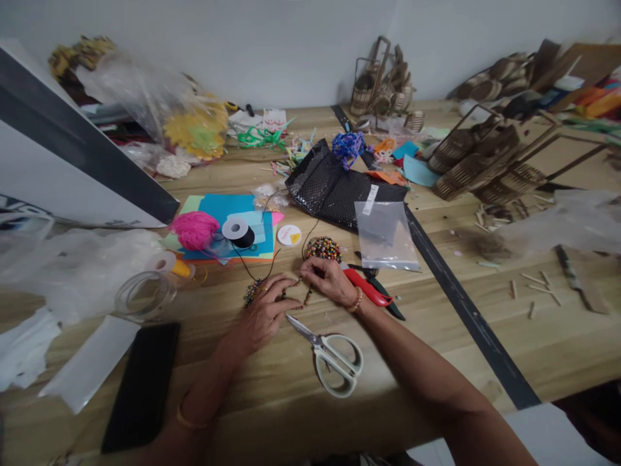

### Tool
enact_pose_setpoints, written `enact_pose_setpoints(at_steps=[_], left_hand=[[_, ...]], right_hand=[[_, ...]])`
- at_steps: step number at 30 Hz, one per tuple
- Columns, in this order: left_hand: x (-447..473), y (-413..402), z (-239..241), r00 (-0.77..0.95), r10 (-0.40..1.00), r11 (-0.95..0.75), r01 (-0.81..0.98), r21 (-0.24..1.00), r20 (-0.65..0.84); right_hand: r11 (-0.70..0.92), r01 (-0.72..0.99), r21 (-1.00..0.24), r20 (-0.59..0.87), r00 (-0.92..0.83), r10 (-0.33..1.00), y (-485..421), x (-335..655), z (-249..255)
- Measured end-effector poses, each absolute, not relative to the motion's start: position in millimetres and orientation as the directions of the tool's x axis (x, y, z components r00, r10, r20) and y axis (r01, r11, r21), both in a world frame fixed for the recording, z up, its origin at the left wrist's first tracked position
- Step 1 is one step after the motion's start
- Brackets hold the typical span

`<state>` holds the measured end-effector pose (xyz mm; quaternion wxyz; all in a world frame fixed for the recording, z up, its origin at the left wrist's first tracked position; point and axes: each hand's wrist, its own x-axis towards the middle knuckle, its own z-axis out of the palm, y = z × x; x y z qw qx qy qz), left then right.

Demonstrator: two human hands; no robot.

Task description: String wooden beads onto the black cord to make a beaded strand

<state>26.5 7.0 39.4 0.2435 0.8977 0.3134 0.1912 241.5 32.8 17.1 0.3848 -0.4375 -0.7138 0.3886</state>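
My left hand [268, 309] rests on the table with its fingers apart, beside a strand of small multicoloured beads [308, 298]. The strand runs from near its fingertips to my right hand [330, 279], whose thumb and forefinger are pinched on it. Just behind the right hand lies a heap of multicoloured beads [324, 248]. More dark beads [250, 292] show at the left hand's far side, partly covered by it. Black cord [310, 238] trails behind the hands. White-handled scissors [334, 362] lie in front, and red-handled pliers [366, 288] sit partly behind the right wrist.
Left are a black cord spool [239, 232], pink yarn [195, 230], clear tape roll [143, 294] and a dark phone [141, 386]. A black bubble mailer [334, 188] and clear zip bag [387, 234] lie beyond. Small wooden baskets [478, 158] and a knife [579, 281] are right.
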Motion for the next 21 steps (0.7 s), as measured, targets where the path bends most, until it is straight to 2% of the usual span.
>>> enact_pose_setpoints(at_steps=[10, 21], left_hand=[[25.1, 8.2, 35.4, 0.72, 0.655, -0.686, 0.438, 0.581, 0.23], [25.2, 7.1, 39.7, 0.711, 0.673, -0.66, 0.455, 0.599, 0.202]], right_hand=[[0.321, 0.314, -0.894, 0.221, -0.315, 0.923, 33.1, 240.9, 16.3], [0.299, 0.344, -0.89, 0.192, -0.314, 0.93, 31.7, 241.5, 15.5]])
